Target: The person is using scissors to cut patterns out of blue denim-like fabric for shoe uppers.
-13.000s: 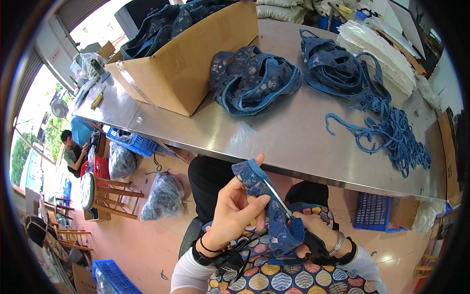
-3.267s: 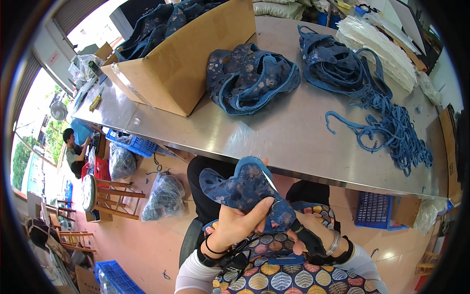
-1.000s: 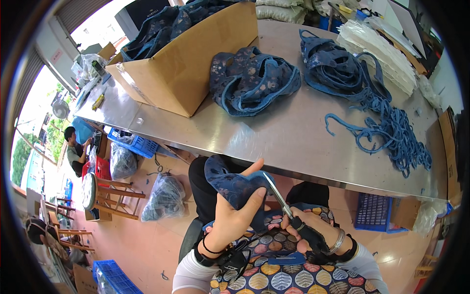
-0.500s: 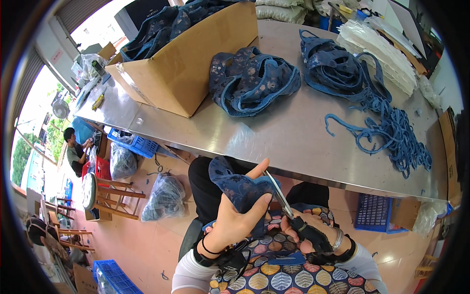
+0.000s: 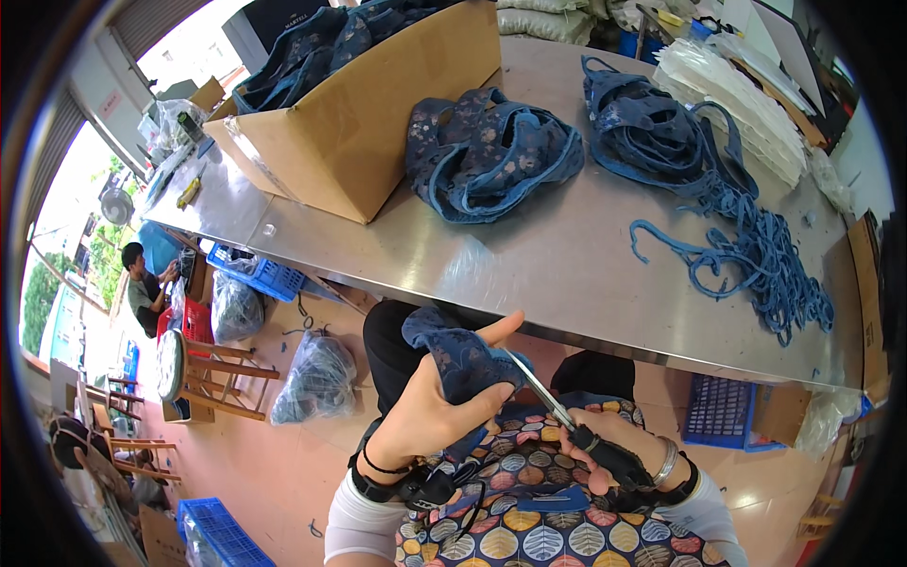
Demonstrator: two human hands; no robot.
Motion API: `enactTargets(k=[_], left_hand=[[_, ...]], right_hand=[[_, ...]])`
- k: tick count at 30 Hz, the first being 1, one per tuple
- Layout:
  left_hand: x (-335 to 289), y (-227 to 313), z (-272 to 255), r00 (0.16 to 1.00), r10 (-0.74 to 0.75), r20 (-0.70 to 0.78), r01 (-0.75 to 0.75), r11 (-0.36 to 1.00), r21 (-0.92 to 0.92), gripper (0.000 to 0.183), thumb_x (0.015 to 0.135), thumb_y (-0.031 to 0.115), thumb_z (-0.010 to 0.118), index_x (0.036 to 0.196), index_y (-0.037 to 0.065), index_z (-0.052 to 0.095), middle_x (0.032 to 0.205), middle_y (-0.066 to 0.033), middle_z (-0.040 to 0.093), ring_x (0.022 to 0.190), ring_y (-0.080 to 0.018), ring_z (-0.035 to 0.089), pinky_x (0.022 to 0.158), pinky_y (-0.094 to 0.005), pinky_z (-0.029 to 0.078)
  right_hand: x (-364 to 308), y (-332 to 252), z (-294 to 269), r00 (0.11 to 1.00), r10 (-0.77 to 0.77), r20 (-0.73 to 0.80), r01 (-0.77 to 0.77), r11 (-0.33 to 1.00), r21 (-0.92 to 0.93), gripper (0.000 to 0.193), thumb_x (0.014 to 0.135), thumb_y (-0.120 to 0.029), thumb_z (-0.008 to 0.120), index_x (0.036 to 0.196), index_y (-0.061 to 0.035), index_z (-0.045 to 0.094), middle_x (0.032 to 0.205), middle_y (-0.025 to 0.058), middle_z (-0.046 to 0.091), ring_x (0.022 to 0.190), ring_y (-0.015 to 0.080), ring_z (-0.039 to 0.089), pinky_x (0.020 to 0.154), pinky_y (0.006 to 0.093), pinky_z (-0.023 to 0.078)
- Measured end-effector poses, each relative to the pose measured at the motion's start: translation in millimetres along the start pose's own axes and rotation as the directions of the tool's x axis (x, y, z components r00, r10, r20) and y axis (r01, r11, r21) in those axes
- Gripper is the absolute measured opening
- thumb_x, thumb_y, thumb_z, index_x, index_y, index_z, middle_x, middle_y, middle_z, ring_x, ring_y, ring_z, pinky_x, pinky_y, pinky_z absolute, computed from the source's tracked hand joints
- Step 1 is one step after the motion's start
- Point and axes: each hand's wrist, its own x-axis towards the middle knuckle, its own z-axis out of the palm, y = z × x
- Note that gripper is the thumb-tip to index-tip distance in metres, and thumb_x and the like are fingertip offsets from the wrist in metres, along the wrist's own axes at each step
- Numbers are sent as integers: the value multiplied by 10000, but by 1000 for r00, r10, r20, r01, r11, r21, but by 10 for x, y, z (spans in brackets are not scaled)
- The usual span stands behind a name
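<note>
A dark blue patterned fabric piece (image 5: 461, 364) is gripped in my left hand (image 5: 422, 413), between thumb and fingers, above my lap. My right hand (image 5: 614, 449) is closed round the dark handles of a pair of scissors (image 5: 551, 401). The scissors' metal blades point up and left, touching or very near the fabric's right edge; whether they cut into it cannot be made out. A leaf-print apron (image 5: 529, 491) covers my lap under both hands, with a small blue scrap (image 5: 553, 500) lying on it.
Before me stands a metal table (image 5: 557, 274). On it are a cardboard box (image 5: 350, 123) full of blue fabric, a fabric bundle (image 5: 491, 156), another bundle (image 5: 647, 132), and a tangle of blue trimmings (image 5: 765, 260). Bagged fabric (image 5: 316, 378) and a stool (image 5: 213, 373) stand left; a person (image 5: 144, 288) sits farther off.
My left hand has shifted slightly left and tilted with the fabric. The scissors have dropped and angled lower, and my right hand has moved a little to the right.
</note>
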Motion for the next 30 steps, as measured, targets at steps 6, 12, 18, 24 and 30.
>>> enactTargets(k=[6, 12, 18, 24, 30], left_hand=[[33, -23, -94, 999, 2, 51, -6, 997, 76, 492, 750, -26, 589, 1219, -15, 445, 898, -29, 596, 720, -59, 528, 666, -190, 424], [36, -15, -134, 1000, 13, -18, -10, 988, 152, 349, 740, -23, 596, 1086, -31, 556, 915, -54, 610, 775, -78, 553, 701, -201, 442], [14, -137, -152, 981, 163, -102, -145, 975, 167, 292, 730, -27, 577, 1021, -43, 586, 934, -50, 607, 783, -69, 545, 712, -203, 439], [-6, -90, -186, 990, 129, -57, -124, 988, 93, 386, 698, -34, 594, 1080, -45, 547, 1017, -53, 589, 807, -65, 535, 756, -205, 420], [12, -68, -205, 994, 111, -12, -111, 993, 33, 486, 664, -46, 614, 1138, -47, 508, 1084, -56, 563, 834, -54, 513, 780, -204, 400]], right_hand=[[-71, 166, -121, 987, 148, -62, -160, 943, -292, 426, 743, -294, 671, 1005, -23, 473, 750, 28, 541, 650, 142, 525, 570, 235, 406], [-125, 60, -205, 999, -24, 28, 33, 923, -383, 643, 585, -377, 781, 1037, -40, 471, 646, 23, 446, 590, 116, 475, 498, 237, 344], [-83, 214, -131, 999, 46, 9, -42, 971, -237, 540, 752, -390, 661, 1087, -19, 459, 686, -7, 473, 605, 100, 490, 505, 209, 363], [-73, 176, -27, 968, 250, 31, -247, 918, 309, 541, 772, -534, 546, 961, -29, 498, 681, -35, 487, 568, 40, 462, 512, 141, 361], [-73, 142, -33, 985, -146, 94, 149, 988, -28, 551, 799, -541, 512, 996, -27, 491, 675, -46, 476, 559, 34, 445, 500, 134, 343]])
